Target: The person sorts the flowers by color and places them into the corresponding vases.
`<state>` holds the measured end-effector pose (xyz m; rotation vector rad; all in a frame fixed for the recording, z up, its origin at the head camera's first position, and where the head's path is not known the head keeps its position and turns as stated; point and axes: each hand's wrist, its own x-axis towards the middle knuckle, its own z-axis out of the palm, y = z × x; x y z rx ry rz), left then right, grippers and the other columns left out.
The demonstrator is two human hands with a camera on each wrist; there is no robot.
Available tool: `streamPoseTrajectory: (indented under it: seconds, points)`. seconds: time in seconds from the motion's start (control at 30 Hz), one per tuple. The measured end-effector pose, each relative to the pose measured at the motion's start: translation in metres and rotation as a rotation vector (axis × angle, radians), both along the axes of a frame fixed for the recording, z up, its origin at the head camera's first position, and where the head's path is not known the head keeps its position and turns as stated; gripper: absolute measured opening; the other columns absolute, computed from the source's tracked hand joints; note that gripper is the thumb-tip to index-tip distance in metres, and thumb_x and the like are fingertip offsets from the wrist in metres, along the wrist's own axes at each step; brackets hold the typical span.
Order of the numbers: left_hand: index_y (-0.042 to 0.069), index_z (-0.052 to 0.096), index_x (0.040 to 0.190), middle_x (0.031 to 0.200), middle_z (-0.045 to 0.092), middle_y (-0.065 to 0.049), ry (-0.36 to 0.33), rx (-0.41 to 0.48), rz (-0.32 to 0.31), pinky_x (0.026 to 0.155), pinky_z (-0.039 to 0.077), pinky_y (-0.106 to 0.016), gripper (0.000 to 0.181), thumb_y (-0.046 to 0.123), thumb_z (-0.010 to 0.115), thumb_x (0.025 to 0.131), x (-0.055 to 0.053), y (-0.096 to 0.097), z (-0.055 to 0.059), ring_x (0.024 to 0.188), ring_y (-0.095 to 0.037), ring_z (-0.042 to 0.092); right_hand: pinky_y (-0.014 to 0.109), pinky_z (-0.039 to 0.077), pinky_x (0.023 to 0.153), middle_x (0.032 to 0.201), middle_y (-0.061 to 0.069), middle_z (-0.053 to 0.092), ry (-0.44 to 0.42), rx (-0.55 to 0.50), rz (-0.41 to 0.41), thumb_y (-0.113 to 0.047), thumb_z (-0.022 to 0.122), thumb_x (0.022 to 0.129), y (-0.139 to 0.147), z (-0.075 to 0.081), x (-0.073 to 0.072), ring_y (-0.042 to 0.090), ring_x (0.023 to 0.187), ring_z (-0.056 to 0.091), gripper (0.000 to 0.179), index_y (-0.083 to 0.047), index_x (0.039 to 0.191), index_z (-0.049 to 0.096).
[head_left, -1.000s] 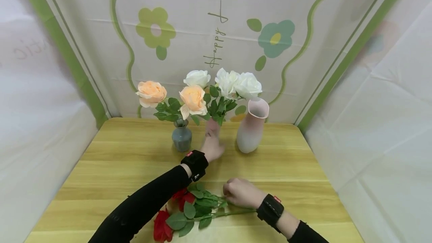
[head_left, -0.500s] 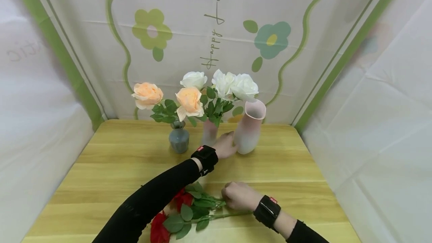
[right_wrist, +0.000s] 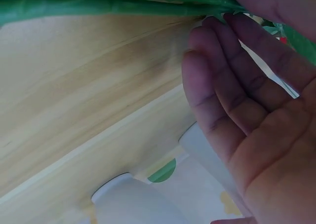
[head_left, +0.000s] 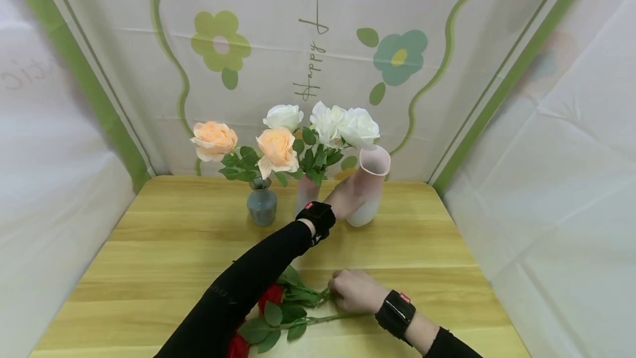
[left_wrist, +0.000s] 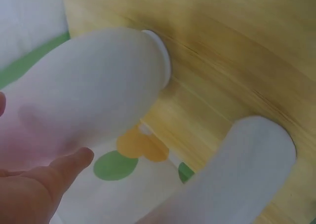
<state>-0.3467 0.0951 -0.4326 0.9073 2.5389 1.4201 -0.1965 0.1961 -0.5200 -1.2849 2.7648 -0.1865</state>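
Note:
My left hand (head_left: 345,199) holds the tall pink-and-white vase (head_left: 367,203) around its side, below the open mouth. In the left wrist view, the thumb and a fingertip lie on opposite sides of the vase's pink part, and its base stands on the wood. Near the front, my right hand (head_left: 360,290) pinches the green stems (right_wrist: 123,4) of red roses (head_left: 270,296) between thumb and forefinger; its other fingers are bent loosely. The roses lie on the table with their heads to the left, partly hidden by my left sleeve (head_left: 233,297).
Left of the held vase stands a slim pink-and-white vase (head_left: 307,189) with white roses (head_left: 360,126). Further left, a small grey-blue vase (head_left: 261,206) bears peach roses (head_left: 278,151). A printed cloth (head_left: 278,4) hangs behind the wooden table (head_left: 174,247).
My left hand has moved right, from the slim middle vase to the wider vase, and now grips it. My right hand stays on the rose stems.

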Motion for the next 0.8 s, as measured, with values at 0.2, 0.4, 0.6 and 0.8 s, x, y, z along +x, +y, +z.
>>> streamPoseTrajectory:
  seconds: [0.2, 0.4, 0.6, 0.8]
  points:
    - [0.006, 0.025, 0.153, 0.144, 0.045, -0.015, -0.056, 0.045, 0.099, 0.105, 0.044, -0.037, 0.075, 0.01, 0.067, 0.091, -0.006, 0.015, -0.003, 0.128, -0.024, 0.048, 0.015, 0.028, 0.043, 0.069, -0.012, 0.042, 0.031, 0.0, 0.014, -0.006, 0.074, 0.075, -0.001, -0.003, 0.0, 0.001, 0.056, 0.036, 0.033, -0.023, 0.064, 0.048]
    - [0.001, 0.019, 0.153, 0.146, 0.041, -0.018, -0.005, -0.02, 0.123, 0.108, 0.041, -0.034, 0.088, 0.014, 0.076, 0.088, -0.01, 0.02, -0.007, 0.132, -0.026, 0.044, 0.015, 0.026, 0.041, 0.069, -0.012, 0.041, 0.035, -0.028, 0.008, -0.002, 0.071, 0.068, -0.003, 0.0, 0.001, 0.002, 0.054, 0.033, 0.036, -0.023, 0.059, 0.043]
    - [-0.003, 0.008, 0.153, 0.149, 0.034, -0.023, 0.078, -0.093, 0.098, 0.112, 0.036, -0.032, 0.1, 0.01, 0.08, 0.085, -0.012, 0.022, -0.008, 0.137, -0.028, 0.037, 0.014, 0.022, 0.042, 0.068, -0.012, 0.04, 0.023, -0.052, 0.003, 0.0, 0.07, 0.067, -0.004, 0.0, 0.0, 0.002, 0.054, 0.029, 0.04, -0.023, 0.055, 0.04]
    - [-0.003, 0.011, 0.152, 0.148, 0.034, -0.022, 0.069, -0.062, 0.101, 0.111, 0.037, -0.031, 0.1, 0.01, 0.082, 0.083, -0.013, 0.027, -0.009, 0.136, -0.028, 0.039, 0.014, 0.021, 0.042, 0.064, -0.012, 0.037, 0.022, -0.09, -0.005, 0.003, 0.067, 0.065, -0.001, 0.001, 0.001, 0.002, 0.053, 0.027, 0.042, -0.022, 0.054, 0.036]
